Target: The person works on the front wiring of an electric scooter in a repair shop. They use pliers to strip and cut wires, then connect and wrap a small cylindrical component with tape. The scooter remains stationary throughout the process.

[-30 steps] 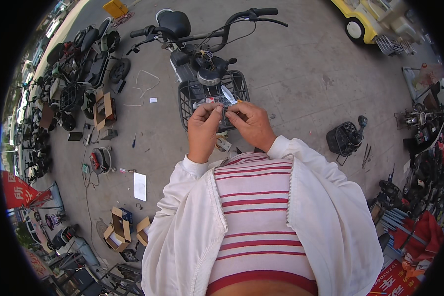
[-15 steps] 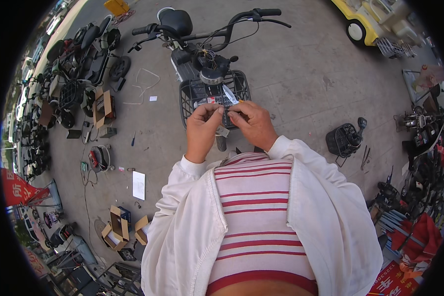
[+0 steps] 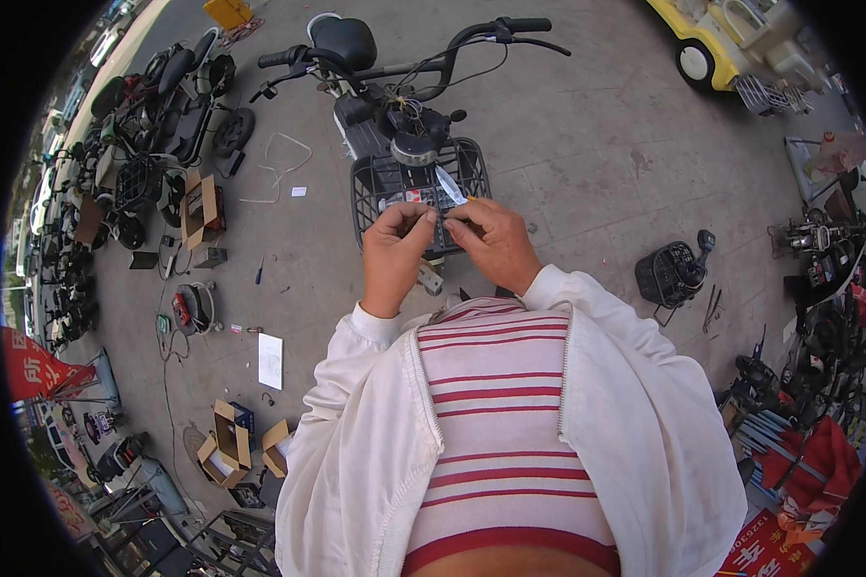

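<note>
My left hand (image 3: 396,255) is closed in a pinch at chest height, its thumb and forefinger on something too small to make out. Close beside it, my right hand (image 3: 498,240) is also closed, fingertips almost meeting those of the left. From the right hand's upper side a knife (image 3: 449,185) points up and left, its silver blade showing with a bit of yellow at the base. A small pale connector-like piece (image 3: 429,280) hangs just below the hands. Behind them is the black wire basket (image 3: 364,207) of an electric bike, with a round headlamp (image 3: 413,148) above it.
The bike's handlebar (image 3: 449,53) spans the far side, loose wires at its middle. On the ground at left lie a screwdriver (image 3: 260,270), a white sheet (image 3: 271,362) and open cardboard boxes (image 3: 202,210). A black basket (image 3: 671,273) stands at right; a yellow cart (image 3: 688,24) is beyond.
The pale piece below the hands has swung downward, toward my body, and now covers the spot where the dark wheel showed. Both hands have barely moved.
</note>
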`<state>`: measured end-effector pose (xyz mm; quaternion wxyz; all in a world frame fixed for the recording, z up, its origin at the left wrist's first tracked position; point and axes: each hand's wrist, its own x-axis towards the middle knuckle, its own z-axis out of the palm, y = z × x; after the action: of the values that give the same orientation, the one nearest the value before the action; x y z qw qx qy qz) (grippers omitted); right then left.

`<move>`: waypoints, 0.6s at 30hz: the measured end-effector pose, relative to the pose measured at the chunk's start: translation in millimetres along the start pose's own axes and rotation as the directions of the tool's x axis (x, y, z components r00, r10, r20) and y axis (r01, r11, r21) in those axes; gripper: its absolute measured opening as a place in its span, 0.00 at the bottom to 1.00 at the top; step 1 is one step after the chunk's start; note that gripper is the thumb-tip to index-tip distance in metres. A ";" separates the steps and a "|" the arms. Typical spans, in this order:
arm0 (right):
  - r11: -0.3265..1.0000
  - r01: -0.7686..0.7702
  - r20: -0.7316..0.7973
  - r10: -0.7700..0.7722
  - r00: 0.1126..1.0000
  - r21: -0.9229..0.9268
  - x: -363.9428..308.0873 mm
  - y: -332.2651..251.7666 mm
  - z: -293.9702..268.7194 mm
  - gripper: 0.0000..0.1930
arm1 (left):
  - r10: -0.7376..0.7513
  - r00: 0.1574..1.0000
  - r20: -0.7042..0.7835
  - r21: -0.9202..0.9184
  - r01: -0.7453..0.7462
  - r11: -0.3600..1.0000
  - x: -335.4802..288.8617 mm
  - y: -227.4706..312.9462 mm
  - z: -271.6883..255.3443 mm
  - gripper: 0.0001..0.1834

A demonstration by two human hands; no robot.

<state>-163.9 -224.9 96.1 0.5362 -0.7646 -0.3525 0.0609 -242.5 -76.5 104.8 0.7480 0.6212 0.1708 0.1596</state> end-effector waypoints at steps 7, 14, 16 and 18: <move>0.974 0.197 -0.140 -0.212 0.967 -0.116 16.8 -16.0 -23.3 0.13 | -0.084 0.994 0.070 0.032 0.082 0.996 6.6 5.9 -12.9 0.07; 0.907 0.401 0.182 -0.376 0.908 -0.127 53.3 -21.8 -35.8 0.11 | -0.114 0.975 0.188 0.040 0.109 0.993 15.6 18.4 -17.6 0.06; 0.921 0.370 0.269 -0.328 0.906 -0.121 51.3 -13.6 -34.5 0.11 | -0.134 0.974 0.183 0.063 0.124 0.990 15.9 22.8 -17.2 0.07; 0.904 0.399 0.226 -0.361 0.905 -0.154 48.6 -7.7 -31.2 0.07 | -0.154 0.975 0.161 0.075 0.143 0.987 14.9 25.5 -17.1 0.07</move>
<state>-116.7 -218.4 129.6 0.4231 -0.7204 -0.5495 -0.0068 -237.7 -50.3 126.0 0.7496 0.6410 0.1586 0.0453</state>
